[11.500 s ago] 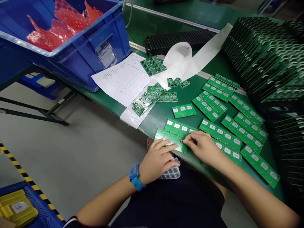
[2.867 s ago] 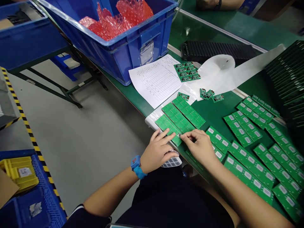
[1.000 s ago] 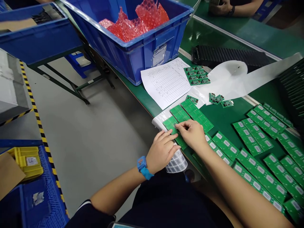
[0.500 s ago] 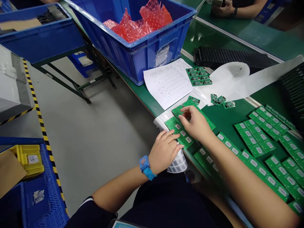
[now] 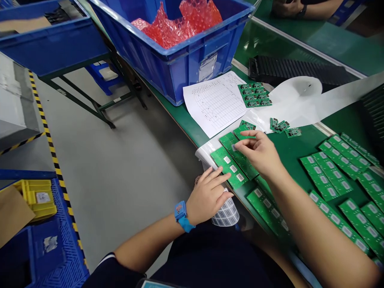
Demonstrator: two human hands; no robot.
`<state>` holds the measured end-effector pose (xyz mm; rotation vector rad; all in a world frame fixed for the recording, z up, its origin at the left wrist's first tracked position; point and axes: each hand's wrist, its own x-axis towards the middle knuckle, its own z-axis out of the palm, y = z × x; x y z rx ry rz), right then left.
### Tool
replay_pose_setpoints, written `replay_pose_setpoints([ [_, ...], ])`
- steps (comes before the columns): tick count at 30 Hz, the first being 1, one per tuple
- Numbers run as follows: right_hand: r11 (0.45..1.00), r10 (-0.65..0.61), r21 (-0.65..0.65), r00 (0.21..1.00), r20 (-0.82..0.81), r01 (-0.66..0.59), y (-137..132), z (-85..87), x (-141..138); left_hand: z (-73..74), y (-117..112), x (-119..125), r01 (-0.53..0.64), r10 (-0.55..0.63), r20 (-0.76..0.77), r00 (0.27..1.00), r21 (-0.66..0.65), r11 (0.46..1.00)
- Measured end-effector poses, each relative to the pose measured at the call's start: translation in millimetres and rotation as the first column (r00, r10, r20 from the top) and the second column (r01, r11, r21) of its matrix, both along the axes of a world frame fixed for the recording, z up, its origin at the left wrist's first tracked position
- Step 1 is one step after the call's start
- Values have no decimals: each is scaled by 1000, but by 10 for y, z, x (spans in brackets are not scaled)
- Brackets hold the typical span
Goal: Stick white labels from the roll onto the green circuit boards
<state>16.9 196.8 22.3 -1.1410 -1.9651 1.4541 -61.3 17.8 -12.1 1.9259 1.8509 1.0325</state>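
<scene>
Long green circuit board strips lie side by side at the near edge of the green table (image 5: 288, 152). The nearest strip (image 5: 229, 168) carries three white labels. My right hand (image 5: 259, 154) pinches a small white label down onto the second strip (image 5: 237, 154). My left hand (image 5: 208, 196), with a blue wristband, rests its outstretched fingertips by the near end of the labelled strip. Under its palm hangs a curled sheet of white labels (image 5: 225, 212), held against the table edge.
More labelled strips (image 5: 333, 172) fan out to the right. Small circuit boards (image 5: 255, 95) sit on a printed sheet (image 5: 216, 102) and white plastic. A blue crate (image 5: 180, 52) with red bubble wrap stands behind. Another person's arm (image 5: 300, 10) lies across the table. Blue bins sit on the floor at left.
My right hand has moved from the nearest strip, which now shows three labels, up to the second strip. The left hand has stayed at the table edge.
</scene>
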Motion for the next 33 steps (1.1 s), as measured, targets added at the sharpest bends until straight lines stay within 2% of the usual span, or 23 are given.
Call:
replay_pose_setpoints([
  [5,999,36,-3,986,165,-36,-134,-69,-201,-18,70,35,32,-34,-79,996,-19,999],
  [9,998,44,27,975,217,-51,-182,-141,-254,-21,114,45,12,-19,-121,993,-58,998],
  [18,982,32,174,974,225,-72,-197,-253,-247,10,139,23,20,-29,-121,992,-82,996],
  [25,985,33,159,975,221,-69,-202,-250,-243,9,135,51,5,-15,-128,992,-80,997],
  [30,960,9,271,980,199,-64,-231,-291,-234,15,135,62,-9,-1,-132,991,-77,997],
  [33,955,5,292,984,180,-59,-236,-294,-224,13,135,67,-16,6,-130,991,-76,997],
])
